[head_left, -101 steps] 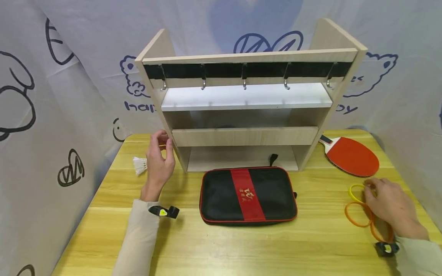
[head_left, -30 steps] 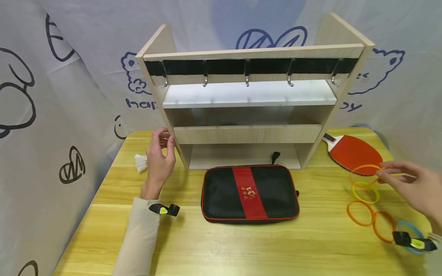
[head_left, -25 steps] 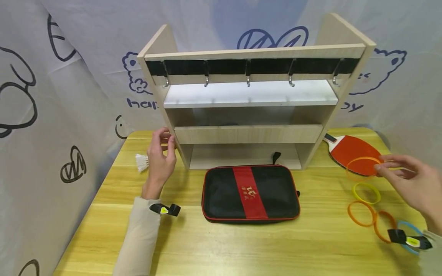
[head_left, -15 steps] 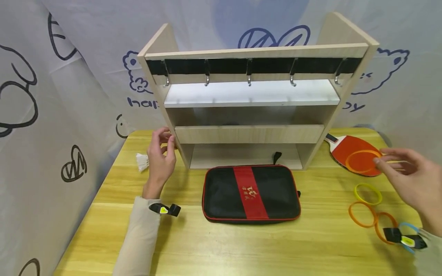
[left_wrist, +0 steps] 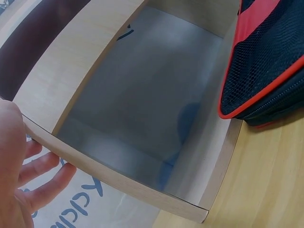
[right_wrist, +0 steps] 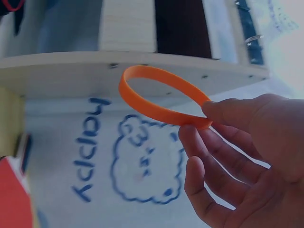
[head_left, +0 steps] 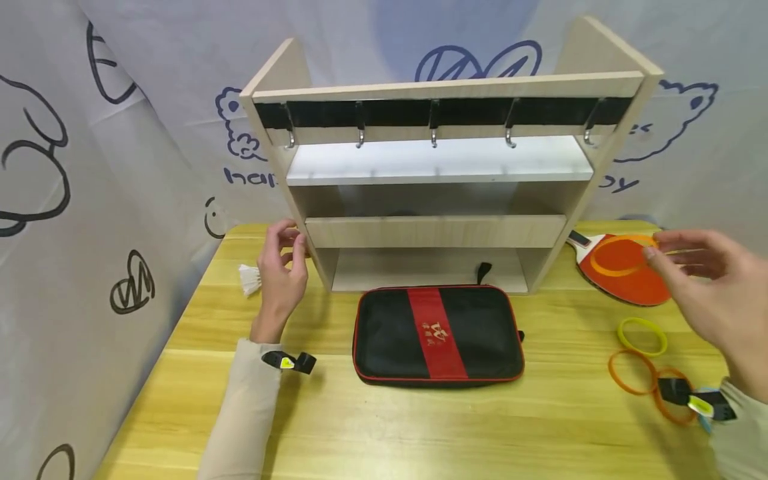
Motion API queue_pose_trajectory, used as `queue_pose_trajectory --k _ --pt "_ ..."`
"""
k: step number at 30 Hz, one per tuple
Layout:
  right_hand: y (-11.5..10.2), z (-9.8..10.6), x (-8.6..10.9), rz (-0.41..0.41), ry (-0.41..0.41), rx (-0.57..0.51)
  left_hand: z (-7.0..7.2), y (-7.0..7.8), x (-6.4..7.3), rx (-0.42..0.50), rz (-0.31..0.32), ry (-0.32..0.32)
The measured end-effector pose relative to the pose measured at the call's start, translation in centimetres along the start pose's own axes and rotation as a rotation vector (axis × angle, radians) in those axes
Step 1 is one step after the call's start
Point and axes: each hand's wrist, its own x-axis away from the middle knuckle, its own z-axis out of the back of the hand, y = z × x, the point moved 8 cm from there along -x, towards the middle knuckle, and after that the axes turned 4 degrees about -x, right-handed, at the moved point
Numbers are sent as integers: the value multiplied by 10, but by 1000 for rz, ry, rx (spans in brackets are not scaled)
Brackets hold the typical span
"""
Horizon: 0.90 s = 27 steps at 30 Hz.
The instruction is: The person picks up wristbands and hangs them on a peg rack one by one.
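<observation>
My right hand (head_left: 720, 287) pinches an orange silicone wristband (right_wrist: 156, 107) between thumb and fingertips, raised above the table and overlapping the red table tennis paddle (head_left: 630, 283) in the head view. Near it on the wood lie a yellow wristband (head_left: 621, 333), two more orange wristbands (head_left: 612, 377) and a blue one, mostly hidden under the wrist. My left hand (head_left: 283, 280) rests at the left side panel of a wooden shelf rack (head_left: 435, 232), its loosely bent fingers against the outer face (left_wrist: 50, 183) and its thumb by the front edge.
Several metal hooks (head_left: 434, 137) hang in a row along the rack's black strip (head_left: 396, 113). A black and red zip case (head_left: 390, 337) lies before the rack, a white shuttlecock (head_left: 249, 280) left of it. Printed cloth (head_left: 150, 167) surrounds the wooden table (head_left: 384, 433).
My right hand, earlier down among the wristbands on the table, has lifted an orange one and moved it up and slightly left toward the rack. The left hand keeps its place.
</observation>
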Motion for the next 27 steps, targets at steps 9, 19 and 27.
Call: queue_pose_trajectory --k 9,19,27 --pt "-47 7 -16 96 44 -58 1 0 1 -7 11 4" --pt "-88 11 -34 218 29 -155 -2 -1 1 2 19 -17" --pt "-110 13 -47 273 19 -175 -1 1 1 -5 15 -17"
